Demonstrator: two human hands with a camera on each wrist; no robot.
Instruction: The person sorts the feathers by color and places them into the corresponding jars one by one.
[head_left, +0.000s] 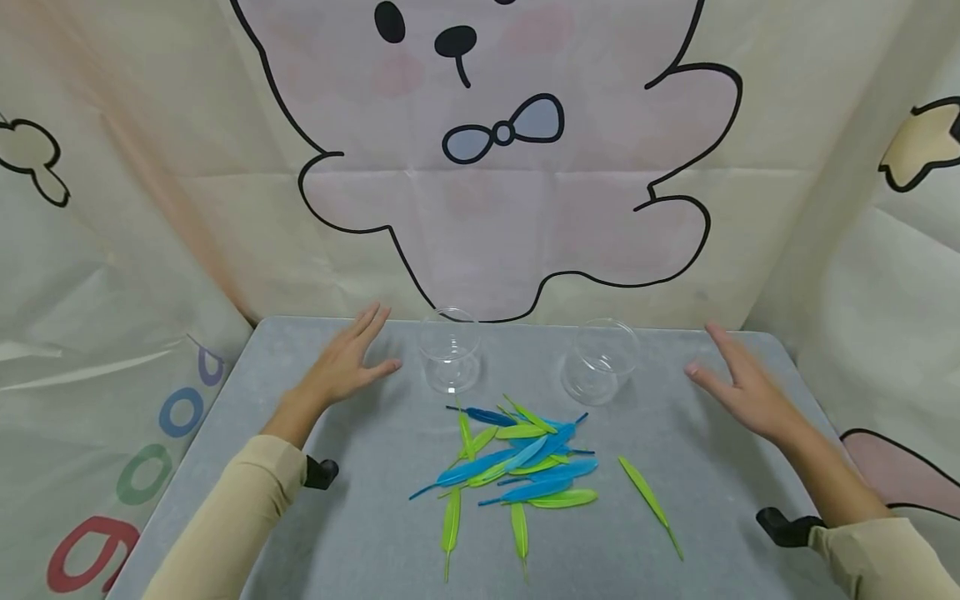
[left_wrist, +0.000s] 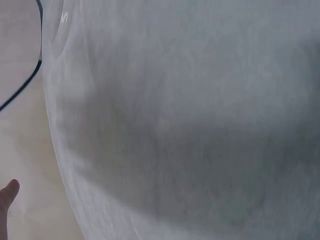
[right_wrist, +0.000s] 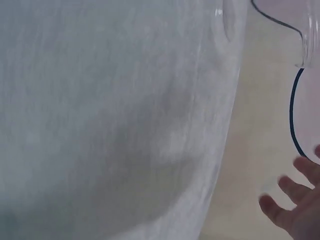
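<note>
My left hand [head_left: 347, 361] hovers over the back left of the table, fingers extended, left of a clear plastic cup [head_left: 450, 354]. Over the right side my right hand [head_left: 746, 387] is held with thumb and fingers spread, holding nothing, to the right of a second clear cup [head_left: 597, 367]. Both cups stand upright and look empty. In front of them lies a loose pile of blue feathers [head_left: 551, 448] and green feathers [head_left: 564, 499], overlapping one another. One green feather [head_left: 649, 504] lies apart to the right. Only a thumb [left_wrist: 9, 192] of the left hand shows in the left wrist view.
The grey-covered table [head_left: 375, 550] ends at a back edge just behind the cups. A cloth backdrop [head_left: 510, 233] with a cartoon bear hangs behind it, and printed sheets flank both sides. Dark wrist-camera mounts [head_left: 321, 473] jut from both sleeves.
</note>
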